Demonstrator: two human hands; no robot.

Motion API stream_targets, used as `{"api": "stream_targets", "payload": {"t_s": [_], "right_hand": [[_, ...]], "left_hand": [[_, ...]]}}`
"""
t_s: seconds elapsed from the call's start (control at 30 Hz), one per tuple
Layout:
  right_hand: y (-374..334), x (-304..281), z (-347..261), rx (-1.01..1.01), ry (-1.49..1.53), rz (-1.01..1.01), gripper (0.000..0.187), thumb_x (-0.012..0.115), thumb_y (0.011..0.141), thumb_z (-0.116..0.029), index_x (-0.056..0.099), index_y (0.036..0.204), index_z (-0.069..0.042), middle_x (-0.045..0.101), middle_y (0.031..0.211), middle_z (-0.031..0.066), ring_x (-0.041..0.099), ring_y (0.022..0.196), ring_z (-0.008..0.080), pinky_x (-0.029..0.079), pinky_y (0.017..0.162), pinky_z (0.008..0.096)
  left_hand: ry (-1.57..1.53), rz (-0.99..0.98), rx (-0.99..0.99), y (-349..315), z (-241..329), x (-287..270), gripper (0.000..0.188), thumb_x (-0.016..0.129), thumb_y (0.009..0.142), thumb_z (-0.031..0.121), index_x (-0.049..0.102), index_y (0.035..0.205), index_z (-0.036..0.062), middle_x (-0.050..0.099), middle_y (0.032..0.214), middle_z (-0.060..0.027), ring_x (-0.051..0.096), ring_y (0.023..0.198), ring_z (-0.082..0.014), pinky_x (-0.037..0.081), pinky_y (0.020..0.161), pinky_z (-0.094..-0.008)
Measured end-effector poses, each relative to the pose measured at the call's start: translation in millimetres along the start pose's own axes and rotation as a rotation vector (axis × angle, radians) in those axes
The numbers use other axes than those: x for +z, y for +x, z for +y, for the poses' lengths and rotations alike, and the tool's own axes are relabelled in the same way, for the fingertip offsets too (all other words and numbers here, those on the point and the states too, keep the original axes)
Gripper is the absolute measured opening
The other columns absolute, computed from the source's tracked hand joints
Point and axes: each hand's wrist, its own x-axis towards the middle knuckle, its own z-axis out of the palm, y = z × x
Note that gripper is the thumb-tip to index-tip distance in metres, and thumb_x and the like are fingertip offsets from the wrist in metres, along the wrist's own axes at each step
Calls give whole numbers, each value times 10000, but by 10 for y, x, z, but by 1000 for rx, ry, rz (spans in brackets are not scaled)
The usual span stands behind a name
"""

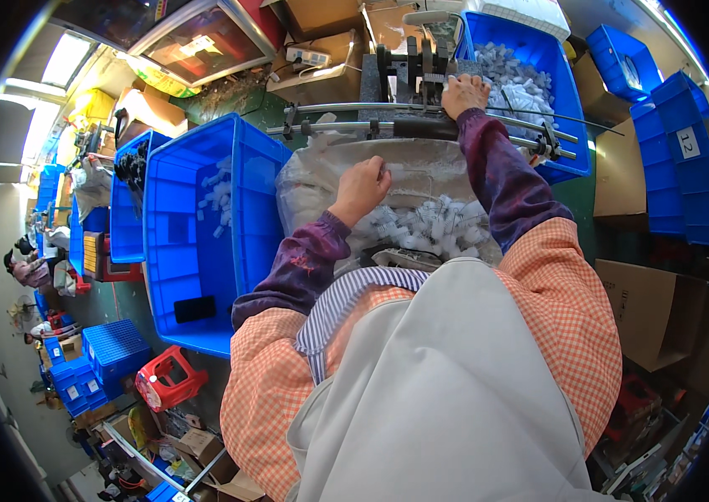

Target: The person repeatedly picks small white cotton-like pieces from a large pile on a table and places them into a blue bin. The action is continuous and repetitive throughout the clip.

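My left hand [360, 191] hovers over a lap-high sheet-lined hollow [304, 180] heaped with small translucent plastic pieces [434, 226]. Its fingers are curled together, and whatever they pinch is too small or hidden to name. Farther off, my right hand [465, 96] reaches to the right side of a dark metal bench fixture [411, 71], fingers bent and close against it. What lies under those fingers cannot be made out. Metal rods [346, 109] run crosswise in front of the fixture, with a dark padded roller [425, 128] below my right wrist.
At the right of the fixture stands a blue bin [568, 109] full of similar plastic pieces. Left of me, a large blue crate [191, 243] holds some pieces and a black phone [194, 309]. Cardboard boxes [651, 309], a red stool [172, 378] and stacked blue crates [680, 159] surround me.
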Motion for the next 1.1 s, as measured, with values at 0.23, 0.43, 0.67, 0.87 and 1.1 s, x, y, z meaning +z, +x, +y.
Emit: {"api": "stream_targets", "payload": {"t_s": [0.23, 0.43, 0.67, 0.87, 1.1], "right_hand": [[179, -34, 508, 50, -10, -132, 254, 449, 805, -221, 611, 979, -131, 605, 1030, 97, 587, 974, 262, 357, 857, 444], [428, -394, 847, 316, -56, -66, 232, 462, 825, -250, 587, 971, -121, 607, 1028, 112, 603, 931, 281, 436, 762, 432], [-504, -1019, 309, -409, 707, -493, 338, 551, 823, -193, 548, 1130, -51, 599, 1010, 175, 585, 914, 296, 450, 789, 341], [-433, -617, 182, -392, 644, -171, 191, 496, 814, -140, 613, 949, -71, 614, 933, 154, 573, 889, 347, 456, 762, 397], [123, 74, 357, -148, 70, 128, 122, 515, 778, -190, 599, 857, -149, 611, 914, 31, 517, 948, 244, 411, 783, 375]], "left_hand": [[-107, 3, 40, 81, 150, -50, 180, 538, 808, 195, 537, 876, 28, 595, 760, -146, 576, 727, -324, 445, 624, -403], [-145, 61, 144, 161, 343, -23, 169, 550, 811, 182, 545, 878, 26, 595, 759, -143, 582, 725, -306, 454, 631, -384], [-185, 166, 168, 341, 514, -16, 164, 559, 823, 185, 558, 901, 41, 600, 747, -118, 590, 693, -270, 460, 619, -351], [66, 26, 63, 216, 309, 4, 390, 627, 774, 337, 549, 1002, 31, 597, 873, -137, 578, 821, -302, 467, 677, -378], [393, -392, -56, -384, -246, 184, 383, 644, 736, 302, 549, 986, 27, 573, 990, -191, 569, 890, -376, 478, 730, -430]]}}
